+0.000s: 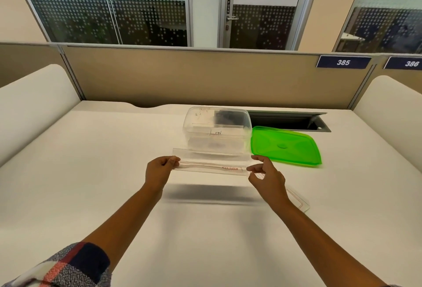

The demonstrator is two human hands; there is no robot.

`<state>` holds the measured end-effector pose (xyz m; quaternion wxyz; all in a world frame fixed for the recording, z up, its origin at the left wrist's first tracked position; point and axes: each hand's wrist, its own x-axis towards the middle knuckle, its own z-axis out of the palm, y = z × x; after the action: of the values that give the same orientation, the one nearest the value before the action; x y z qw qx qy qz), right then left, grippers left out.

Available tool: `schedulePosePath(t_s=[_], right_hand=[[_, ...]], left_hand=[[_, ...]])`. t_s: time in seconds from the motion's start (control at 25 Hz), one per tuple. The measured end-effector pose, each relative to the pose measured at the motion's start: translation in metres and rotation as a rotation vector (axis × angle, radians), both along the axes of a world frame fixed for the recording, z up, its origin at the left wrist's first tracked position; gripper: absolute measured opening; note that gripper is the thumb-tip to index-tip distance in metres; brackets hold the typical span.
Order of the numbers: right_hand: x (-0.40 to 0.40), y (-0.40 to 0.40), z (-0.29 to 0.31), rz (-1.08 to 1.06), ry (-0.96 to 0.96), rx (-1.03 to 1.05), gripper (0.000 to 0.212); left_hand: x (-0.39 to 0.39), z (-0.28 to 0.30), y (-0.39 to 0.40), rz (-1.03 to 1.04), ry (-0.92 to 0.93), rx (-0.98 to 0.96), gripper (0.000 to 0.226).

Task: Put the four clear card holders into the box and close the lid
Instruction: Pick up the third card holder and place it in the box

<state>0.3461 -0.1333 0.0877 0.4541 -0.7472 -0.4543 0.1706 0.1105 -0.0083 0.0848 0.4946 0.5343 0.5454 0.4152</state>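
A clear card holder [211, 163] with thin red lines hangs in the air just in front of the clear plastic box [196, 120]. My left hand [159, 171] pinches its left end and my right hand [265, 176] pinches its right end. The box stands open on the white table, and something flat with handwriting lies inside it. The green lid [285, 145] lies flat on the table to the right of the box. Another clear card holder [298, 200] lies on the table, partly hidden under my right wrist.
A dark cable opening [290, 121] is cut into the table behind the lid. A tan partition [205, 78] runs along the table's far edge, with white rounded dividers [34, 104] on both sides.
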Motion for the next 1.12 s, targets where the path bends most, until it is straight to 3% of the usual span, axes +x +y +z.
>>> schedulePosePath(t_s=[0.16,0.28,0.48,0.64,1.12], right_hand=[[-0.003,0.001,-0.003,0.022,0.070,0.074,0.053],[-0.003,0.003,-0.004,0.055,-0.027,0.163,0.062],[0.003,0.019,0.000,-0.013,-0.089,0.284,0.038],[0.007,0.039,0.004,-0.068,-0.017,0.353,0.024],[0.042,0.118,0.021,-0.085,0.092,0.392,0.026]], left_hand=[[0.004,0.004,0.007,0.012,-0.062,-0.068,0.018],[0.010,0.005,0.010,-0.011,-0.109,-0.161,0.020],[0.019,0.003,0.024,0.029,-0.167,-0.201,0.017],[0.027,0.008,0.040,0.051,-0.192,-0.166,0.021],[0.054,0.038,0.110,0.074,-0.206,-0.052,0.009]])
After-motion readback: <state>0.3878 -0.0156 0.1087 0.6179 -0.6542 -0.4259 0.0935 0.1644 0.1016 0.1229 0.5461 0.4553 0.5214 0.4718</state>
